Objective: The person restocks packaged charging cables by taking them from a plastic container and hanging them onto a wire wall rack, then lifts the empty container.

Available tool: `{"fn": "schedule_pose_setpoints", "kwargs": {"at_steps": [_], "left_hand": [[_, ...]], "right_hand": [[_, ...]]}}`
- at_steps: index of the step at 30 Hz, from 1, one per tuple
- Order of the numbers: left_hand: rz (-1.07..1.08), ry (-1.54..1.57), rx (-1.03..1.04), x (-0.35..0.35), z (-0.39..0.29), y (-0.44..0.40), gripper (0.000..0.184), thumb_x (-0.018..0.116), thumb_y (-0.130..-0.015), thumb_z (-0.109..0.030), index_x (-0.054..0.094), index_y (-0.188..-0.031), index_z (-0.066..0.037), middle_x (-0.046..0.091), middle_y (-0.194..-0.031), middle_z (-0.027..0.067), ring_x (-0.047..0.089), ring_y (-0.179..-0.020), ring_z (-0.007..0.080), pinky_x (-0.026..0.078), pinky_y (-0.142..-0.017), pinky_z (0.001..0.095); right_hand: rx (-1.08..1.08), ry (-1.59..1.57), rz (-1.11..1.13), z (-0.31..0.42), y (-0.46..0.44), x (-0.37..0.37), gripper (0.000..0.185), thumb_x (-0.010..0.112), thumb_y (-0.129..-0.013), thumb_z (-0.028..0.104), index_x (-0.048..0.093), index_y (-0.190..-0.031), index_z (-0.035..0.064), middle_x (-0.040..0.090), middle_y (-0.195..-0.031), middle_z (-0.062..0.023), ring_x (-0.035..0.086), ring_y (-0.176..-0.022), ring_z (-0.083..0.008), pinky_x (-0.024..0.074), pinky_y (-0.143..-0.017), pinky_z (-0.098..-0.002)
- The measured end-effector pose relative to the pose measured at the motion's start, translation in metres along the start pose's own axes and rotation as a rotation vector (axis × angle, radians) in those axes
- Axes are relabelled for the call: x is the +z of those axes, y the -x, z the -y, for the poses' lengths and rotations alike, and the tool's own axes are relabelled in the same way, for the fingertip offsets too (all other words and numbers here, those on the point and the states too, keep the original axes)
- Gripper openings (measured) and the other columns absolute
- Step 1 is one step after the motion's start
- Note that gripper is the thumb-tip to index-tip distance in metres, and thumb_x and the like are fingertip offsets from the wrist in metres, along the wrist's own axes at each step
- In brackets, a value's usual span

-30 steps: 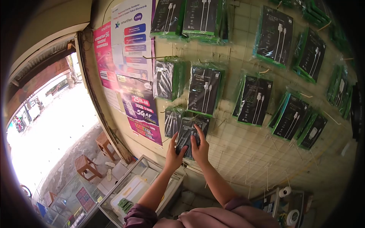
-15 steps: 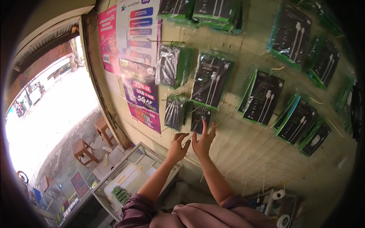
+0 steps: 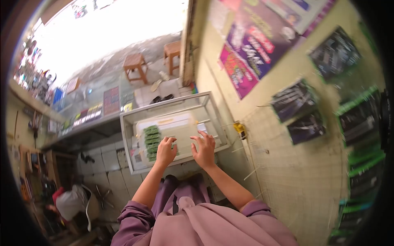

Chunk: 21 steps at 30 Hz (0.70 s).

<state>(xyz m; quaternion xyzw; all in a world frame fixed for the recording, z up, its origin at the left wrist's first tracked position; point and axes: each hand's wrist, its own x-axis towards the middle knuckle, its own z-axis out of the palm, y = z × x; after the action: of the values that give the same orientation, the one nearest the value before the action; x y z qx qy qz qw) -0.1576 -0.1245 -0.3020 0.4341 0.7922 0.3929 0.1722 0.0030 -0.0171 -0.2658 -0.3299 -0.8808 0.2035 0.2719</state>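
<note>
Over the glass case (image 3: 164, 103), near its side closest to our body, we hold up our two hands, one well apart from the other. Our left hand (image 3: 166, 152) is open, the fingers bent a little and the thumb away from them. Our right hand (image 3: 204, 149) is open also, with its fingers spread and pointing up and to the left. We cannot tell if either hand touches the surface below it.

Under our hands, inside the outline of the case, we see a white container (image 3: 178, 123) with rounded corners. The green packs (image 3: 151, 143) lie in a column on its left part, just beside our left hand, and what is printed on them is too blurred to read. We cannot tell if the container stands on the glass or under it.

To the right, the wall carries a wire grid (image 3: 293, 176), where the dark packages (image 3: 293, 99) hang, several of them with green edges. A purple and pink poster (image 3: 254, 49) is on the wall above, and a yellow object (image 3: 239, 129) is near the right end of the case. Beyond the case, we see two wooden stools (image 3: 134, 62) and a pair of dark sandals (image 3: 161, 99) on the floor. A second glass counter (image 3: 92, 96) extends to the left, with a reddish sheet (image 3: 111, 101) near its middle.
</note>
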Motion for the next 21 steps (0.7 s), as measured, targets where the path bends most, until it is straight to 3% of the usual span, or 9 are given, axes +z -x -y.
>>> {"fn": "schedule_pose_setpoints", "kwargs": {"at_steps": [2,7,9,13,15,19,21], "left_hand": [[0.030,-0.276,-0.046,0.004,0.047,0.015,0.029,0.066,-0.080,-0.008,0.066,-0.109,-0.006,0.063,-0.098,0.0149,0.062,-0.097,0.0336,0.049,-0.084,0.0452],[0.045,-0.497,-0.183,0.040,0.120,0.025,0.018,0.063,-0.079,-0.010,0.064,-0.097,-0.006,0.066,-0.095,0.0126,0.062,-0.094,0.0324,0.046,-0.082,0.0456],[0.080,-0.563,-0.246,0.056,0.134,0.022,0.019,0.064,-0.079,-0.011,0.064,-0.097,-0.006,0.066,-0.093,0.0128,0.062,-0.094,0.0319,0.046,-0.082,0.0450],[0.131,-0.692,-0.354,0.084,0.149,0.014,0.020,0.064,-0.079,-0.012,0.064,-0.098,-0.007,0.070,-0.089,0.0128,0.064,-0.093,0.0299,0.045,-0.082,0.0426],[0.168,-0.713,-0.418,0.093,0.150,0.009,0.020,0.063,-0.079,-0.011,0.064,-0.099,-0.007,0.071,-0.088,0.0125,0.064,-0.094,0.0299,0.044,-0.082,0.0419],[0.148,-0.653,-0.452,0.096,0.149,0.000,0.023,0.063,-0.078,-0.010,0.063,-0.101,-0.006,0.070,-0.090,0.0138,0.063,-0.096,0.0309,0.044,-0.083,0.0425],[0.155,-0.582,-0.491,0.096,0.148,-0.002,0.034,0.064,-0.079,-0.011,0.062,-0.111,-0.002,0.070,-0.095,0.0157,0.063,-0.099,0.0339,0.044,-0.086,0.0467]], "right_hand": [[-0.036,-0.014,0.138,-0.016,0.003,0.049,0.030,0.068,-0.085,0.015,0.065,-0.115,0.0182,0.054,-0.129,-0.0087,0.049,-0.125,-0.0296,0.0292,-0.111,-0.0521],[-0.021,0.040,0.553,-0.059,0.007,0.159,0.030,0.066,-0.088,0.022,0.065,-0.118,0.0212,0.064,-0.116,-0.0049,0.055,-0.118,-0.0259,0.0280,-0.111,-0.0545],[0.146,0.135,0.662,-0.073,0.009,0.196,0.033,0.061,-0.092,0.027,0.062,-0.124,0.0207,0.069,-0.110,-0.0077,0.061,-0.110,-0.0267,0.0258,-0.107,-0.0585],[0.302,0.087,0.790,-0.090,0.001,0.238,0.035,0.055,-0.096,0.034,0.059,-0.129,0.0234,0.071,-0.111,-0.0098,0.065,-0.105,-0.0291,0.0228,-0.106,-0.0621],[0.369,0.005,0.860,-0.093,0.001,0.246,0.037,0.054,-0.095,0.037,0.059,-0.131,0.0283,0.071,-0.111,-0.0118,0.064,-0.109,-0.0338,0.0219,-0.107,-0.0676],[0.434,-0.049,0.895,-0.096,0.003,0.261,0.041,0.054,-0.094,0.040,0.057,-0.134,0.0327,0.070,-0.116,-0.0117,0.063,-0.113,-0.0338,0.0218,-0.107,-0.0684],[0.442,-0.061,0.870,-0.097,0.002,0.266,0.045,0.061,-0.089,0.036,0.058,-0.133,0.0325,0.069,-0.117,-0.0114,0.062,-0.114,-0.0332,0.0256,-0.104,-0.0684]]}}
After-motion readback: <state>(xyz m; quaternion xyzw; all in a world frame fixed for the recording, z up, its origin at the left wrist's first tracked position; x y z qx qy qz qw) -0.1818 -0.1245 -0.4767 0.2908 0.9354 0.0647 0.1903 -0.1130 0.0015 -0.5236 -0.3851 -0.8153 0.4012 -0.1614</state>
